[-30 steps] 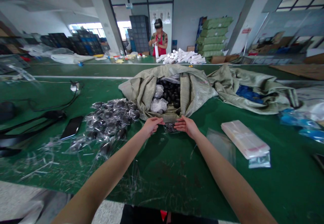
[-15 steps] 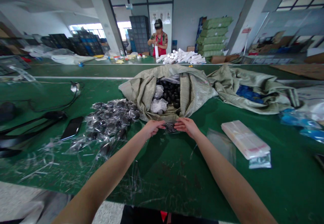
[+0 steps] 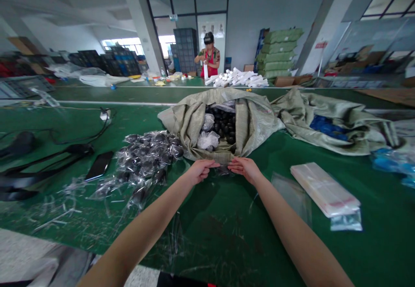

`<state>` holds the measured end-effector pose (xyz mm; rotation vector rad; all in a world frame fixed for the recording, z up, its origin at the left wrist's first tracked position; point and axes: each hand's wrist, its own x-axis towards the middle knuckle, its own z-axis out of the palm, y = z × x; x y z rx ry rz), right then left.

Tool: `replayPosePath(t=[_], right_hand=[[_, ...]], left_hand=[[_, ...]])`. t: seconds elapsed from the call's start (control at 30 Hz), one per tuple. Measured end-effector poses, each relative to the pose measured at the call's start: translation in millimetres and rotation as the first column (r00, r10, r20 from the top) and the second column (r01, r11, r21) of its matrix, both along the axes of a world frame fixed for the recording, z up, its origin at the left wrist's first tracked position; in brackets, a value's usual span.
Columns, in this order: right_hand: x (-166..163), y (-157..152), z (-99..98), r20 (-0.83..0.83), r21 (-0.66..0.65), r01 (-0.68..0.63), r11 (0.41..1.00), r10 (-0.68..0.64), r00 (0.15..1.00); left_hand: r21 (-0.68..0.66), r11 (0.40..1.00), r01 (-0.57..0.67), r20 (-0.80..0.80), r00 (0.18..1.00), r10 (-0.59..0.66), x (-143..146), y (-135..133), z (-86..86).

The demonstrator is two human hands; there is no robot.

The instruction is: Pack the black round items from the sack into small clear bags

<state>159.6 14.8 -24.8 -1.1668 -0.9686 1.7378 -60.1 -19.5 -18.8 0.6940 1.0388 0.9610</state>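
Note:
My left hand [image 3: 199,170] and my right hand [image 3: 245,167] meet on the green table [image 3: 227,222], just in front of an open woven sack [image 3: 191,122]. Both pinch a small clear plastic bag [image 3: 223,170] with a dark round piece inside it. The sack's mouth shows several black round pieces [image 3: 223,120] and crumpled white plastic [image 3: 209,140]. To the left of my left hand lies a heap of bagged black pieces [image 3: 147,155].
A stack of flat clear bags [image 3: 324,189] lies to my right. A second sack [image 3: 327,120] with blue contents sits behind it. A phone [image 3: 100,165], cables and black straps lie at left. Across the far table a person [image 3: 209,60] handles white rolls [image 3: 238,77].
My hands have stayed together on the small bag. The view has shifted slightly, so everything sits a little lower and to the right.

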Motion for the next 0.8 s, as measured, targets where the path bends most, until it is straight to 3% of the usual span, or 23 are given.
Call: replayPosePath(t=[0.33,0.53,0.8], right_hand=[[0.3,-7.8,7.0,0.015,0.070,0.015,0.997,-0.016,1.000],[-0.2,-15.0,-1.4,0.033,0.144,0.080,0.986,-0.086,0.996],[1.5,-19.0,-10.9,0.121,0.243,0.056,0.968,-0.088,0.989]], left_hand=[[0.090,0.996,0.005,-0.089,0.996,0.003,0.1,-6.2,-1.1],[0.125,0.992,0.013,-0.198,0.980,0.012,0.9,-13.3,-2.0],[0.123,0.992,0.016,-0.249,0.968,0.016,2.6,-18.5,2.2]])
